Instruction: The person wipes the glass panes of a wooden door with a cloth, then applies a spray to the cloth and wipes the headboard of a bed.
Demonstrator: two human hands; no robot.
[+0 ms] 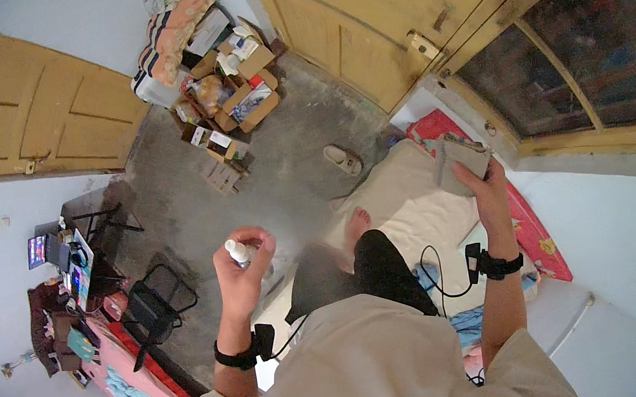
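In my left hand (246,277), at the centre left, a small bottle with a white cap (237,250) stands gripped with its top showing above the curled fingers; most of its body is hidden. My right hand (485,189), farther right and raised over the bed, holds a folded grey-beige cloth or pouch (459,165) by its lower right part, thumb on top. What it is exactly, I cannot tell. The two hands are well apart. Both wrists wear black straps with small devices and cables.
I sit on a bed with a beige sheet (419,200). Cardboard boxes (255,105) stand on the concrete floor near a wooden door (329,39). A slipper (343,159) lies beside the bed. A black folding chair (153,308) and a desk with a laptop (52,250) are at left.
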